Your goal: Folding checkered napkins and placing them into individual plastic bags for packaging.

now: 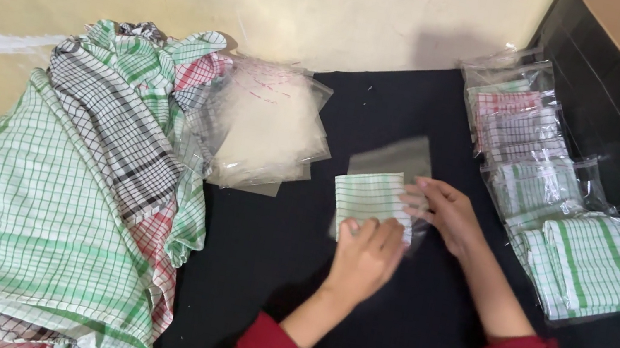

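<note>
The left hand (366,252) pressed flat on the folded cloth (370,198) just ahead of it; the right hand (446,212) pinched the clear bag (395,156). Keeping the folds square would ease entry.

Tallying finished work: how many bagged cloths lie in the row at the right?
4 at least: red-checked bagged cloth farthest, grey-checked next, pale green, and green-striped nearest; overlaps may hide more.
</note>
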